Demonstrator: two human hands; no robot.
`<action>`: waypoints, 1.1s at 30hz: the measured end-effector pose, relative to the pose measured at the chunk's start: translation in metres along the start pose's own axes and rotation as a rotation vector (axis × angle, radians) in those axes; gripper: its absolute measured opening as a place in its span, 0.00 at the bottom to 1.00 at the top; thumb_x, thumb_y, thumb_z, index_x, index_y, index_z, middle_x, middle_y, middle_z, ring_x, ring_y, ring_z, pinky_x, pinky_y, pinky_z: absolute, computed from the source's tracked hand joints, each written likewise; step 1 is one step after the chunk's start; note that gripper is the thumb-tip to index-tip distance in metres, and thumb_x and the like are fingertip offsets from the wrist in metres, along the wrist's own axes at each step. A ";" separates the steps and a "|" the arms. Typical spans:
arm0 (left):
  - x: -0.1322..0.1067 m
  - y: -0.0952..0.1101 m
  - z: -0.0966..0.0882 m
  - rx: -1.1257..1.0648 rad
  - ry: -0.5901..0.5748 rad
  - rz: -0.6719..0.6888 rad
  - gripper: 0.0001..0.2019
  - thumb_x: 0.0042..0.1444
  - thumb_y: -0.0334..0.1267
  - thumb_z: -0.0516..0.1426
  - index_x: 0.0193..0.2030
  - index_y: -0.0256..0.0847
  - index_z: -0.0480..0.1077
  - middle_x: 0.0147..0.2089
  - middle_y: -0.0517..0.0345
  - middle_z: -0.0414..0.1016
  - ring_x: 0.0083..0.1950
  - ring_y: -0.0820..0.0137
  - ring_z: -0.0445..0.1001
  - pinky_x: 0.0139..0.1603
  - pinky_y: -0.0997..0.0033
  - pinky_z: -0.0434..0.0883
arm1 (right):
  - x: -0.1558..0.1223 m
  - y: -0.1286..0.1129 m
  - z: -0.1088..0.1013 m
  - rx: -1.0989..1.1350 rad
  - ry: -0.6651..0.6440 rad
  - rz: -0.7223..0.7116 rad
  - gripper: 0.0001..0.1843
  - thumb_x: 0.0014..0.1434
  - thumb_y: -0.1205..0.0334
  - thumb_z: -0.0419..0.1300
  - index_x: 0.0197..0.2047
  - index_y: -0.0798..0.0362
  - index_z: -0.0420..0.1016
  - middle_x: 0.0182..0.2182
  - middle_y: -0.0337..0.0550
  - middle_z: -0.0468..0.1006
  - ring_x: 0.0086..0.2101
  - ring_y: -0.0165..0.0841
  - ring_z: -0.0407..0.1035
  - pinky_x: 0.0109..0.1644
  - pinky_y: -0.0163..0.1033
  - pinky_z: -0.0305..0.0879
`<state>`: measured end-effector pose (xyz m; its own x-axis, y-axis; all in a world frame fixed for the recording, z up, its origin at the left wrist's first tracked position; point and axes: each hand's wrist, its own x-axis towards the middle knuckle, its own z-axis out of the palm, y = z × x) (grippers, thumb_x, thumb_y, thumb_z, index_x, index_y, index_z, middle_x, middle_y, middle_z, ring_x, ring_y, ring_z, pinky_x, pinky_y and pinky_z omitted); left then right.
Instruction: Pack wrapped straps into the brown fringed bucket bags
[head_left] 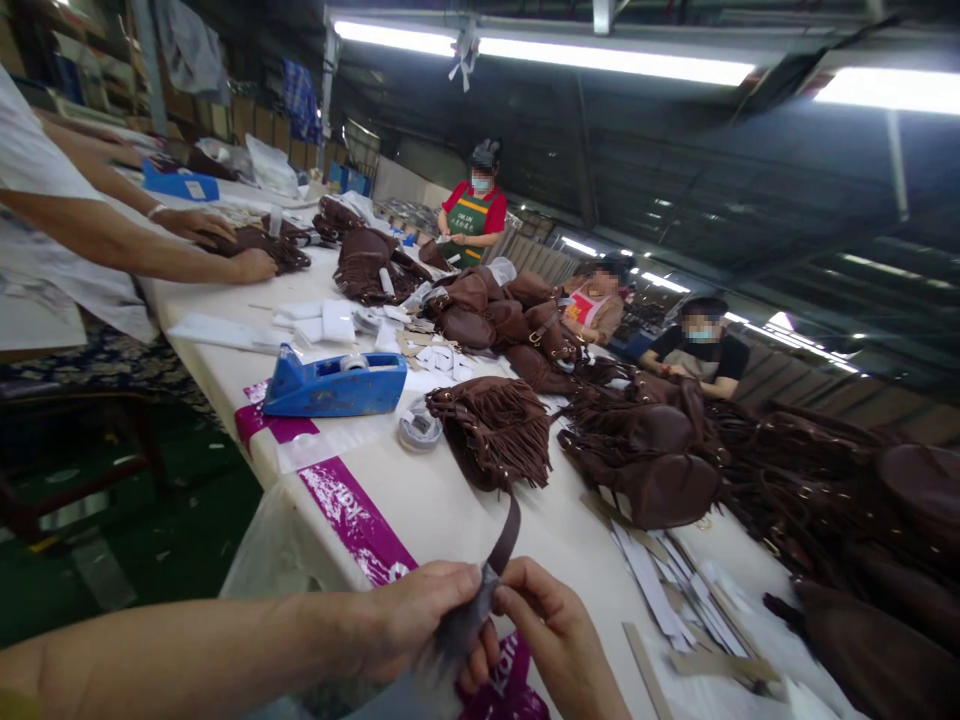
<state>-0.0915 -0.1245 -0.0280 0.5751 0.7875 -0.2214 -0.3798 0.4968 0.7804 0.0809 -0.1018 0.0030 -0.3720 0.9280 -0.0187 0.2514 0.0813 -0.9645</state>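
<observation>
A brown fringed bag [495, 430] lies on the white table [427, 500], and its brown strap [504, 545] runs down toward me. My left hand [427, 615] is closed on the strap's end, where something thin and translucent seems wrapped round it. My right hand [551, 625] pinches the same strap end from the other side. Both hands meet at the table's near edge.
A blue tape dispenser [334, 385] and a tape roll [418, 425] sit left of the bag. Piles of brown bags [652, 460] cover the right side. Paper strips [660, 590] lie near me. One person's arms [135, 240] work at far left; three others stand behind.
</observation>
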 end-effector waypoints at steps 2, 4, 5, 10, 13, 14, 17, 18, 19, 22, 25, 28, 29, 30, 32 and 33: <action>0.008 0.004 -0.004 0.003 -0.024 -0.043 0.31 0.47 0.67 0.56 0.37 0.35 0.68 0.29 0.52 0.74 0.27 0.69 0.71 0.29 0.70 0.65 | 0.005 0.004 -0.005 -0.071 0.047 -0.047 0.15 0.58 0.50 0.61 0.29 0.52 0.75 0.25 0.38 0.74 0.30 0.34 0.67 0.37 0.37 0.62; 0.019 0.011 -0.010 0.007 -0.002 -0.061 0.31 0.44 0.65 0.60 0.39 0.35 0.68 0.32 0.52 0.74 0.30 0.68 0.71 0.30 0.71 0.65 | 0.011 0.007 -0.011 -0.111 0.094 -0.082 0.15 0.59 0.49 0.60 0.30 0.52 0.76 0.27 0.39 0.75 0.31 0.35 0.67 0.38 0.37 0.62; 0.026 0.015 -0.014 0.008 0.019 -0.052 0.30 0.43 0.63 0.62 0.40 0.35 0.68 0.32 0.53 0.74 0.30 0.70 0.71 0.31 0.72 0.63 | 0.015 0.009 -0.013 -0.121 0.113 -0.095 0.16 0.59 0.49 0.60 0.31 0.53 0.76 0.27 0.40 0.75 0.31 0.35 0.67 0.37 0.37 0.62; 0.068 0.040 -0.036 -0.015 0.069 -0.047 0.30 0.44 0.61 0.63 0.37 0.31 0.70 0.33 0.53 0.73 0.27 0.75 0.66 0.30 0.75 0.59 | 0.040 0.014 -0.022 -0.161 0.214 -0.088 0.17 0.56 0.47 0.61 0.28 0.53 0.75 0.23 0.37 0.73 0.28 0.34 0.66 0.34 0.37 0.61; 0.088 0.048 -0.046 -0.049 0.028 -0.107 0.30 0.45 0.63 0.61 0.35 0.32 0.70 0.33 0.51 0.74 0.30 0.71 0.70 0.33 0.72 0.63 | 0.061 0.014 -0.024 -0.135 0.288 -0.037 0.17 0.53 0.46 0.62 0.26 0.52 0.72 0.21 0.37 0.73 0.27 0.35 0.68 0.31 0.37 0.62; 0.092 0.049 -0.048 -0.056 0.010 -0.126 0.31 0.46 0.64 0.60 0.35 0.32 0.70 0.33 0.50 0.74 0.32 0.69 0.72 0.35 0.71 0.65 | 0.069 0.014 -0.025 -0.121 0.307 -0.023 0.17 0.52 0.46 0.63 0.25 0.52 0.71 0.21 0.37 0.73 0.27 0.35 0.69 0.30 0.37 0.63; 0.098 0.045 -0.053 -0.085 -0.025 -0.208 0.33 0.48 0.67 0.57 0.36 0.32 0.70 0.34 0.45 0.76 0.36 0.61 0.75 0.40 0.63 0.68 | 0.089 0.018 -0.027 -0.104 0.336 -0.002 0.17 0.50 0.46 0.63 0.25 0.52 0.70 0.21 0.37 0.73 0.25 0.34 0.69 0.28 0.36 0.62; 0.097 0.043 -0.053 -0.095 -0.037 -0.243 0.33 0.48 0.68 0.55 0.36 0.32 0.70 0.35 0.44 0.76 0.37 0.60 0.75 0.40 0.61 0.69 | 0.095 0.020 -0.028 -0.102 0.341 0.002 0.18 0.50 0.46 0.63 0.25 0.52 0.70 0.21 0.36 0.73 0.25 0.33 0.69 0.27 0.35 0.62; 0.095 0.040 -0.054 -0.102 -0.055 -0.274 0.33 0.48 0.68 0.55 0.36 0.33 0.70 0.35 0.45 0.76 0.37 0.59 0.76 0.39 0.60 0.69 | 0.099 0.023 -0.029 -0.099 0.346 0.005 0.18 0.50 0.46 0.63 0.25 0.53 0.70 0.20 0.36 0.73 0.24 0.33 0.69 0.27 0.35 0.62; 0.086 0.034 -0.054 -0.079 -0.130 -0.262 0.30 0.47 0.64 0.59 0.37 0.34 0.69 0.34 0.47 0.77 0.36 0.59 0.76 0.38 0.60 0.70 | 0.104 0.029 -0.030 -0.088 0.361 0.015 0.18 0.49 0.46 0.64 0.25 0.53 0.71 0.19 0.36 0.72 0.23 0.32 0.68 0.26 0.35 0.62; 0.080 0.030 -0.053 -0.027 -0.146 -0.180 0.27 0.45 0.57 0.64 0.39 0.34 0.67 0.31 0.48 0.77 0.33 0.60 0.77 0.37 0.58 0.70 | 0.105 0.033 -0.029 -0.071 0.370 0.024 0.18 0.48 0.46 0.65 0.25 0.53 0.71 0.19 0.35 0.72 0.22 0.31 0.68 0.26 0.34 0.61; 0.085 0.030 -0.049 0.006 -0.100 -0.231 0.22 0.50 0.53 0.62 0.38 0.34 0.65 0.30 0.45 0.76 0.31 0.60 0.77 0.34 0.60 0.71 | 0.106 0.036 -0.027 -0.052 0.401 0.042 0.19 0.46 0.44 0.66 0.25 0.53 0.71 0.18 0.35 0.71 0.22 0.31 0.67 0.24 0.34 0.60; 0.087 0.030 -0.047 0.013 -0.072 -0.251 0.19 0.52 0.50 0.60 0.36 0.33 0.65 0.29 0.44 0.76 0.31 0.60 0.77 0.34 0.61 0.71 | 0.107 0.037 -0.027 -0.044 0.421 0.052 0.20 0.46 0.43 0.66 0.26 0.53 0.70 0.18 0.35 0.71 0.22 0.31 0.67 0.24 0.34 0.61; 0.090 0.031 -0.044 0.014 -0.044 -0.263 0.17 0.54 0.48 0.59 0.36 0.33 0.65 0.29 0.44 0.76 0.30 0.60 0.77 0.33 0.61 0.71 | 0.106 0.037 -0.027 -0.036 0.445 0.066 0.21 0.46 0.42 0.65 0.27 0.52 0.70 0.20 0.35 0.72 0.22 0.31 0.67 0.24 0.33 0.61; 0.093 0.033 -0.038 -0.015 -0.015 -0.259 0.13 0.56 0.44 0.57 0.34 0.32 0.65 0.29 0.44 0.76 0.29 0.62 0.77 0.32 0.64 0.71 | 0.100 0.036 -0.028 -0.012 0.479 0.104 0.24 0.46 0.38 0.64 0.29 0.53 0.69 0.23 0.36 0.73 0.23 0.30 0.68 0.25 0.34 0.63; 0.094 0.035 -0.035 -0.047 -0.023 -0.249 0.13 0.57 0.43 0.56 0.33 0.32 0.65 0.29 0.45 0.76 0.29 0.63 0.77 0.32 0.66 0.71 | 0.094 0.034 -0.028 0.001 0.484 0.127 0.26 0.46 0.36 0.63 0.29 0.53 0.69 0.24 0.37 0.74 0.23 0.31 0.69 0.25 0.34 0.64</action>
<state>-0.0764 -0.0198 -0.0418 0.6714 0.6307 -0.3892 -0.2572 0.6908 0.6758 0.0791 -0.0017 -0.0238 0.1187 0.9929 -0.0116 0.2664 -0.0431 -0.9629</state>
